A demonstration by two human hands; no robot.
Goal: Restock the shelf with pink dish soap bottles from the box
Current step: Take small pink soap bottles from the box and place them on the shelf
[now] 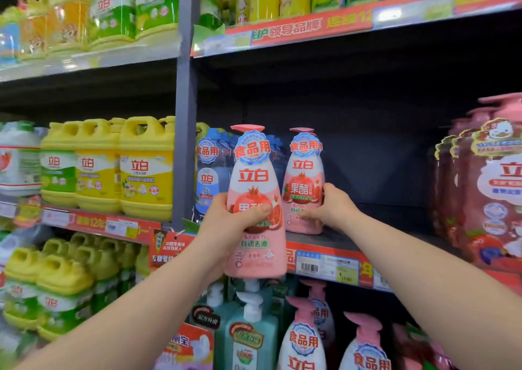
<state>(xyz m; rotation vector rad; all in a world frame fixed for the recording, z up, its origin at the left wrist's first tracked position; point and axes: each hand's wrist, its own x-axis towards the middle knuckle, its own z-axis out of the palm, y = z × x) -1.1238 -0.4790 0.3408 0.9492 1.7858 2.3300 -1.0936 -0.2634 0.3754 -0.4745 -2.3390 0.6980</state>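
Pink bottle [254, 176] in left hand [230, 224], second bottle [302, 171] in right hand [333, 208].

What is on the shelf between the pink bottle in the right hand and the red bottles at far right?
Nothing: the head view shows bare shelf from the pink bottle in the right hand to the red bottles.

The left hand [226, 222] covers mid-label on the near pink bottle [255, 245] (fingers out of sight), the right hand [332, 208] hides a side of the far pink bottle [302, 177], and the price tag [324, 265] is too small to read.
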